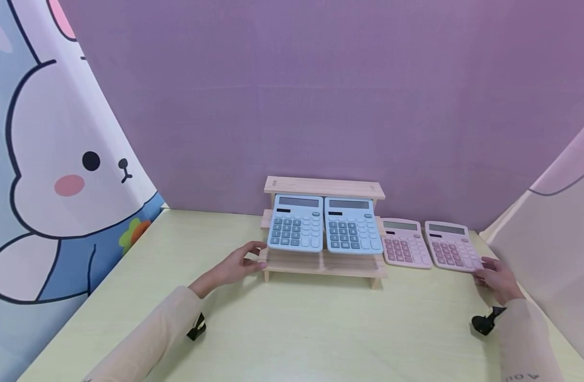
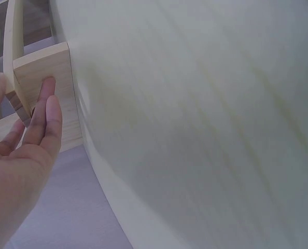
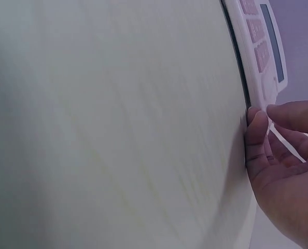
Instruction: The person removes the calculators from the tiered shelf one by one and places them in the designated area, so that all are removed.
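At the left end of a small tiered wooden rack [image 1: 320, 268], my left hand [image 1: 237, 263] grips the lowest board, thumb and fingers on either side of its end [image 2: 20, 106]. Two light-blue calculators lean side by side on the rack, a left one [image 1: 295, 223] and a right one [image 1: 353, 225]. On the table to the right lie two pink calculators. My right hand [image 1: 498, 278] pinches the near right corner of the outer pink calculator [image 1: 452, 246] between thumb and fingers. The inner pink calculator [image 1: 406, 243] sits between that one and the rack.
The pale wood-grained table [image 1: 311, 329] runs up to a purple cloth backdrop [image 1: 320, 106]. A cloth with a cartoon rabbit [image 1: 48, 185] hangs at the left, and a pale cloth [image 1: 559, 233] closes the right side near my right hand.
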A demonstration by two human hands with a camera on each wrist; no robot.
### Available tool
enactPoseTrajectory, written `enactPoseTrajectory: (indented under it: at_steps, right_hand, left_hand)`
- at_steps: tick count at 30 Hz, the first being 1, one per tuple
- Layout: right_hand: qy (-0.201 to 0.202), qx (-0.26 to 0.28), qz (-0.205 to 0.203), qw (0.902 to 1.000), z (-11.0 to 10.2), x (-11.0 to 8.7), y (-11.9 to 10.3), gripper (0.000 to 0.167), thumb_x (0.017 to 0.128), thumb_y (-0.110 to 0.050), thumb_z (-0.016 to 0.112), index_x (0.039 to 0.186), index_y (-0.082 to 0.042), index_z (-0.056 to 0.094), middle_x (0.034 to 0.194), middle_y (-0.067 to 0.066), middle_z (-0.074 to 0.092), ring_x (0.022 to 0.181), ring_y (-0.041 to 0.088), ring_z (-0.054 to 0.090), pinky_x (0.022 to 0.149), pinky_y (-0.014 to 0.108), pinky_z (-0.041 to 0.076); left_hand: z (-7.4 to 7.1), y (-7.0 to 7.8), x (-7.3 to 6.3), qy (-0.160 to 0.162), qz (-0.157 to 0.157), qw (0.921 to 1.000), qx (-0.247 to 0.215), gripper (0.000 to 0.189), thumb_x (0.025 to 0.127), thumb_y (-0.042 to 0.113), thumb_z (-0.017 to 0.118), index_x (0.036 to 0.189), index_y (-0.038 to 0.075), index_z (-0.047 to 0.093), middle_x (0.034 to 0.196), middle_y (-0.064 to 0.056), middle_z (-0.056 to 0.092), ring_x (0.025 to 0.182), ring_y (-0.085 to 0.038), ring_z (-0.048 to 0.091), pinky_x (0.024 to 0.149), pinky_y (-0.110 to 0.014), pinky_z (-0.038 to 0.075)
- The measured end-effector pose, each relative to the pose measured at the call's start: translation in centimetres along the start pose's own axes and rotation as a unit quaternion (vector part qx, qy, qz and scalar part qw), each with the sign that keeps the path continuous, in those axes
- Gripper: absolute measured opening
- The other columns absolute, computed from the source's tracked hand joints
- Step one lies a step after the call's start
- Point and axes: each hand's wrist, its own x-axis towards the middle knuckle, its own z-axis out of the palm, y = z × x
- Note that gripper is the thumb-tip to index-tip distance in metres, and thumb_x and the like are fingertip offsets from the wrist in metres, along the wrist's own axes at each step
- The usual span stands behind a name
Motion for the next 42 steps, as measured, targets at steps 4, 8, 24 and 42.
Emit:
enactPoseTrajectory:
  at_steps: [4, 8, 24, 42]
  right_hand:
    - [-0.004, -0.007, 0.003, 1.0000, -0.1, -0.1, -0.1, 0.069, 0.088, 0.003, 0.042, 0.133, 0.022, -0.006, 0.097, 0.011, 0.046, 0.067, 0.001, 0.054, 0.062, 0.019, 0.050]
    - [-0.001, -0.003, 0.007, 1.0000, 0.1, -0.3, -0.4, 0.069, 0.087, 0.004, 0.041, 0.133, 0.021, -0.007, 0.117, 0.037, 0.025, 0.067, 0.000, 0.053, 0.062, 0.019, 0.050]
    - [0.041, -0.009, 0.022, 0.9989, 0.2, -1.2, -1.7, 0.064, 0.090, -0.001, 0.041, 0.137, 0.019, 0.003, 0.123, 0.037, 0.029, 0.067, -0.005, 0.056, 0.066, 0.018, 0.051]
    - [-0.003, 0.121, -0.054, 0.9912, 3.6, -2.8, -3.9, 0.021, 0.089, 0.003, 0.049, 0.103, -0.011, 0.045, 0.076, -0.023, 0.060, 0.069, -0.002, 0.061, 0.061, 0.017, 0.051]
  left_hand:
    - [0.0, -0.1, 0.1, 0.001, 0.002, 1.0000, 0.002, 0.054, 0.090, 0.015, 0.058, 0.135, -0.003, 0.035, 0.129, -0.023, 0.043, 0.105, -0.033, 0.055, 0.088, -0.039, 0.049]
    - [0.0, -0.3, 0.2, -0.002, 0.005, 1.0000, 0.001, 0.055, 0.090, 0.015, 0.058, 0.135, -0.002, 0.034, 0.128, -0.023, 0.043, 0.105, -0.033, 0.055, 0.089, -0.039, 0.049]
    - [0.1, -3.7, 1.7, 0.003, 0.012, 0.9999, 0.004, 0.059, 0.089, 0.025, 0.060, 0.137, 0.004, 0.034, 0.130, -0.019, 0.043, 0.107, -0.031, 0.055, 0.089, -0.038, 0.049]
    - [0.2, -3.7, 1.6, 0.002, 0.010, 0.9999, 0.000, 0.059, 0.089, 0.025, 0.060, 0.137, 0.004, 0.033, 0.129, -0.020, 0.042, 0.106, -0.031, 0.056, 0.087, -0.036, 0.050]
